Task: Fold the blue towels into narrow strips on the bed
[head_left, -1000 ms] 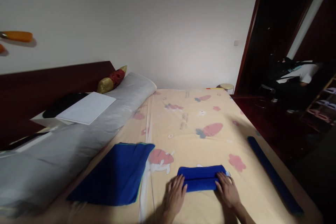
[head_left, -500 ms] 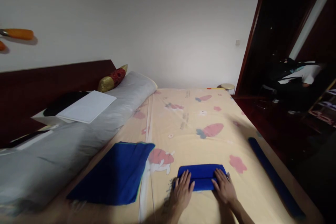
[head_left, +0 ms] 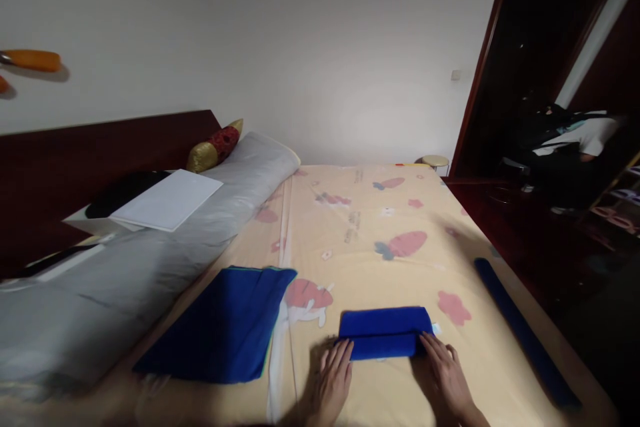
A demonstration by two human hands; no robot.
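Note:
In front of me on the bed, a blue cloth (head_left: pixel 383 332) lies folded into a narrow rectangle with a crease along its length. My left hand (head_left: pixel 334 377) is closed at its near left corner, fingertips on top and thumb hidden. At the right end, my right hand (head_left: pixel 447 368) curls its fingers over the near corner, with its thumb also out of sight. A small white tag (head_left: pixel 437 328) sticks out at the cloth's right side. Further left, a larger blue cloth (head_left: pixel 220 327) with a greenish edge is spread flat.
The bed sheet (head_left: pixel 360 267) is cream with carrot prints. Along the bed's right edge lies a long dark blue roll (head_left: pixel 525 333). A grey bolster (head_left: pixel 165 273) carries a white board (head_left: pixel 170 200). A person (head_left: pixel 575 137) bends over near the doorway.
Both my hands have slid back from on top of the folded cloth to its near corners, the fingers drawn closer together. The folded cloth stays in about the same place.

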